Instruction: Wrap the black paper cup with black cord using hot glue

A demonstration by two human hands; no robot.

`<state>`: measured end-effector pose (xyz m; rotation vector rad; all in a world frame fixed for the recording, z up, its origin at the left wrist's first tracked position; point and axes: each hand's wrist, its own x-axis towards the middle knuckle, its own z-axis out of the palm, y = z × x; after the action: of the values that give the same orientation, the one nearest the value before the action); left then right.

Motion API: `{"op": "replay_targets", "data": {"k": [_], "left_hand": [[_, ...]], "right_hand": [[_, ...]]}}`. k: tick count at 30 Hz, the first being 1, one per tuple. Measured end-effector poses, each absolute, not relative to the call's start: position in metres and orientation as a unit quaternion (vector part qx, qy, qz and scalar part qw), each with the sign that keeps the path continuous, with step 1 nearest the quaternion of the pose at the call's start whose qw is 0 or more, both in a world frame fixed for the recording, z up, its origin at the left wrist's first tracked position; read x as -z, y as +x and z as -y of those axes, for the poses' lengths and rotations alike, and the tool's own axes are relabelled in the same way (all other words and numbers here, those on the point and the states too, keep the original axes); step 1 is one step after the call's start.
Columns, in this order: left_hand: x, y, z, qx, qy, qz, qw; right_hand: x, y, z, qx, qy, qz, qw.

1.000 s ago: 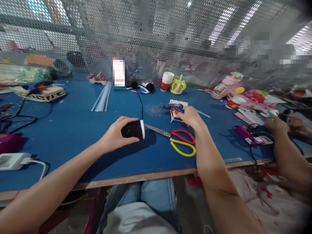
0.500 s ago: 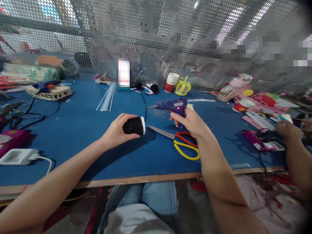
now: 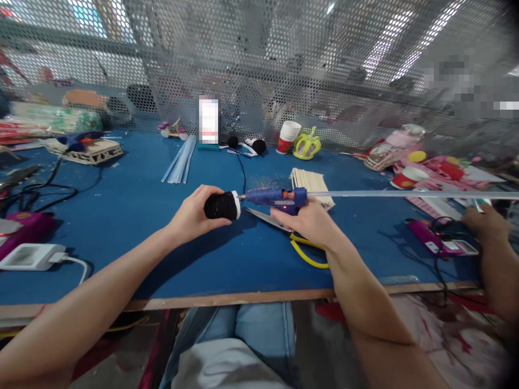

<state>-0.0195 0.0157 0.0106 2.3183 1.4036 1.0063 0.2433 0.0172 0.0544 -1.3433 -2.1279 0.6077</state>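
Observation:
My left hand (image 3: 194, 213) is wrapped around a small black-covered cylinder (image 3: 220, 206) with a white rim, perhaps a wrapped paper cup, tipped on its side above the table. In my right hand (image 3: 312, 221) is a blue hot glue gun (image 3: 275, 197), its small light glowing red. The gun's nozzle meets the cylinder's white rim. A long clear glue stick (image 3: 385, 194) sticks out of the gun's back. Beneath my right hand lie scissors (image 3: 310, 258) with yellow and red handles, partly covered. Behind that hand sits a bundle of pale wooden sticks (image 3: 310, 177).
Loose glue sticks (image 3: 178, 162), a phone (image 3: 209, 121), paper cups (image 3: 287, 136) and a yellow-green crown-shaped piece (image 3: 306, 145) stand along the back. A white adapter (image 3: 34, 256) is at left. Another person's hand (image 3: 488, 221) is at right, near a purple device (image 3: 436, 237).
The glue gun has moved down and left, so its nozzle now touches the white rim. Its glue stick has swung into full view, and the wooden sticks are uncovered. My left hand barely shifted.

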Motion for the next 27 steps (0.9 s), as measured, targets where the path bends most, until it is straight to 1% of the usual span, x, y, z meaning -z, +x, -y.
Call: {"op": "replay_targets", "data": {"k": [2, 4, 12, 17, 21, 27], "left_hand": [[-0.0108, -0.0195, -0.0159, -0.339, 0.797, -0.486, 0.122], [-0.0110, -0.0196, -0.0161, -0.334, 0.798, -0.488, 0.119], [-0.0101, -0.0197, -0.0167, -0.334, 0.805, -0.478, 0.108], [-0.0108, -0.0185, -0.0155, -0.338, 0.815, -0.459, 0.110], [-0.0109, -0.0189, -0.0156, -0.341, 0.812, -0.462, 0.105], [-0.0102, -0.0195, -0.0169, -0.341, 0.812, -0.464, 0.093]], "right_hand": [[-0.0534, 0.2431, -0.0168, -0.180, -0.496, 0.806, 0.269], [-0.0541, 0.2422, -0.0158, -0.159, -0.496, 0.813, 0.260], [-0.0584, 0.2385, -0.0123, -0.157, -0.503, 0.821, 0.218], [-0.0563, 0.2390, -0.0137, -0.134, -0.518, 0.817, 0.217], [-0.0554, 0.2413, -0.0134, -0.141, -0.501, 0.829, 0.205], [-0.0548, 0.2407, -0.0130, -0.080, -0.476, 0.854, 0.192]]}}
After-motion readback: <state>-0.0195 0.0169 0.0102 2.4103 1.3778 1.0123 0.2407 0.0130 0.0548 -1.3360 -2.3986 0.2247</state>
